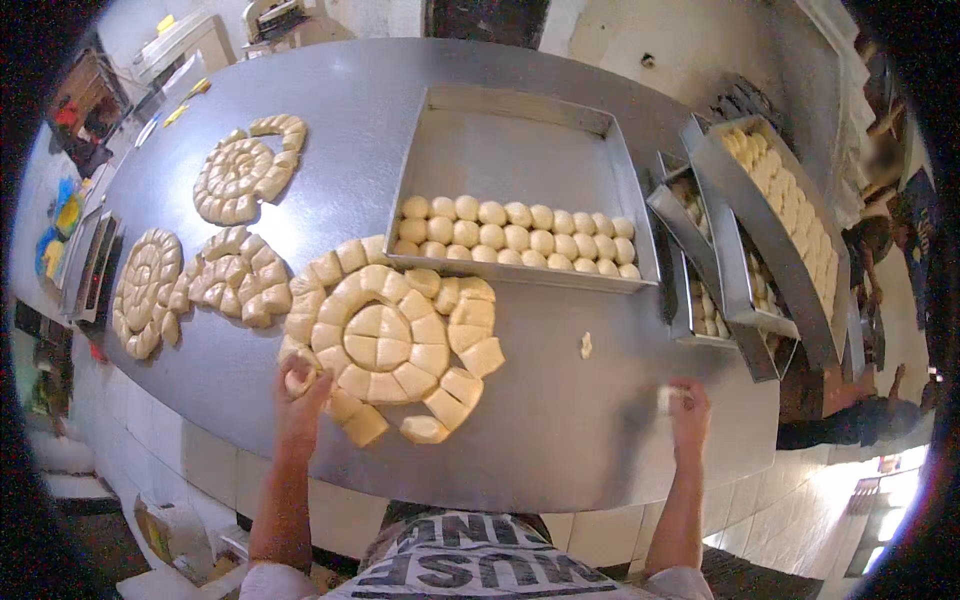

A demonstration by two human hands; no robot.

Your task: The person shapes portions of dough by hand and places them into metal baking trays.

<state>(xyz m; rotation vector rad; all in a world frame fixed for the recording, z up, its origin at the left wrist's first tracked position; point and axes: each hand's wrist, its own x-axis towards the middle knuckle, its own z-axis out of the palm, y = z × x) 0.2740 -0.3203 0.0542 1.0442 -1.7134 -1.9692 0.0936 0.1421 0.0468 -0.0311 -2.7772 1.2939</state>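
My left hand (300, 395) is closed on a piece of dough at the lower left edge of a large round of cut dough (376, 345). At the right, on the bare steel, my right hand (686, 410) is closed round another pale dough piece (668, 398), slightly blurred. A small dough scrap (586, 345) lies between the large round and that hand. More cut dough rounds lie at the left (146, 295) and back left (240, 172). A metal tray (505, 130) behind the big round holds several rows of smooth dough balls (540, 242) along its front.
The steel table (560, 420) fills the middle. Stacked trays (720, 330) of shaped dough stand at the right. Yellow-handled tools (185, 105) lie at the back left, near metal pans (88, 265). Beyond the right edge is another person (870, 420).
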